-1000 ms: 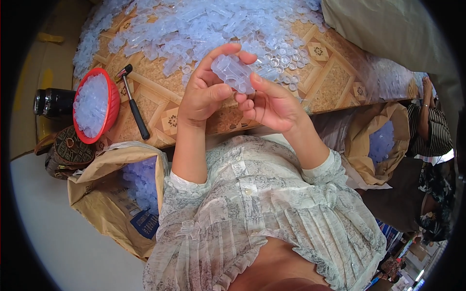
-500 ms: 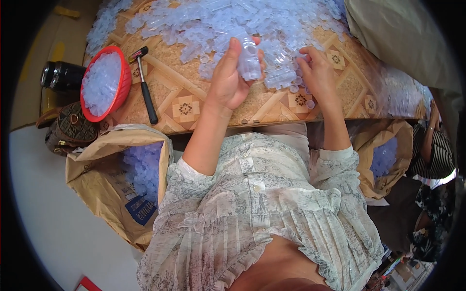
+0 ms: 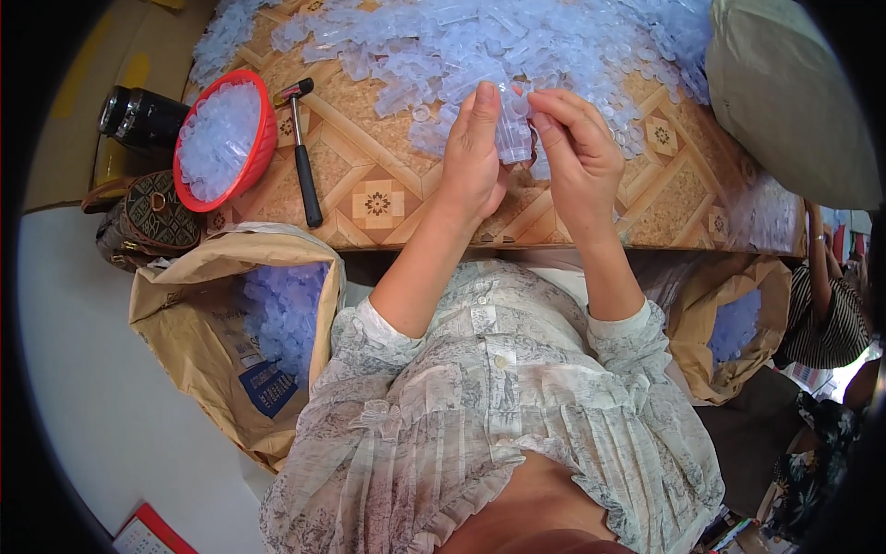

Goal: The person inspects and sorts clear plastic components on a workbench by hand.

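My left hand (image 3: 472, 157) is wrapped round a small bundle of clear plastic tubes (image 3: 513, 137), held upright over the near part of the table. Close against the bundle's upper end, my right hand (image 3: 581, 148) pinches a small round clear cap (image 3: 520, 105) between thumb and fingertips. Whether the cap sits on a tube or only touches it, I cannot tell. Behind both hands spreads a wide pile of clear bluish plastic tubes (image 3: 443, 46), with loose round caps (image 3: 629, 138) along its right side.
A red bowl (image 3: 269, 138) full of clear pieces stands left, beside a black-handled hammer (image 3: 305, 171), a dark jar (image 3: 148, 118) and a brown patterned bag (image 3: 152, 217). Paper sacks (image 3: 185, 332) of bluish pieces flank me below the table edge. Another person's striped sleeve (image 3: 831, 323) shows at right.
My right hand has left the loose pieces at the right and come over to the tubes in my left hand. My left hand still holds the bundle. The view has shifted slightly.
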Tool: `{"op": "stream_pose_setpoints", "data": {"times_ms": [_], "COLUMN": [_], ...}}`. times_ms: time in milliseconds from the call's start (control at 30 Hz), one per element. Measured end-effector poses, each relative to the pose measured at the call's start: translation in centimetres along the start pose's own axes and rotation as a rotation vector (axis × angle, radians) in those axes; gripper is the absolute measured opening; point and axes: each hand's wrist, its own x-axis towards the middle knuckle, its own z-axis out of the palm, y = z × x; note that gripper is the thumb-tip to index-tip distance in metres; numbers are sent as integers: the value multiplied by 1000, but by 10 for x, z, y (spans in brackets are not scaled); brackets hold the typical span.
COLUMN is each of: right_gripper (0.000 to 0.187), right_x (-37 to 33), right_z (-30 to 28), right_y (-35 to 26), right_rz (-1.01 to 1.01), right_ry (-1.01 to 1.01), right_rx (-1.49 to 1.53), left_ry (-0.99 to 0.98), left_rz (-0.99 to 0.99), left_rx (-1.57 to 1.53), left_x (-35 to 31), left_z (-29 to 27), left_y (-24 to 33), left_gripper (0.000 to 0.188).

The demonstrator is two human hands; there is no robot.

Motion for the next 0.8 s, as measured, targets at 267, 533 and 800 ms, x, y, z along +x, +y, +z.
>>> {"op": "stream_pose_setpoints", "data": {"times_ms": [267,533,800], "right_gripper": [23,23,20], "right_x": [6,17,8], "right_z": [-12,-26,-21], "right_y": [5,8,1], "right_rz": [298,482,515], "right_ry": [-146,-96,-158], "right_rx": [103,592,524], "left_ry": [-13,29,9], "left_rz": [-3,82,138], "left_rx": [-9,142,211], "left_x": [2,1,-1], "left_z": [-7,-3,-5], "left_y": [-10,-5,-10], "left_gripper": [43,42,39]}}
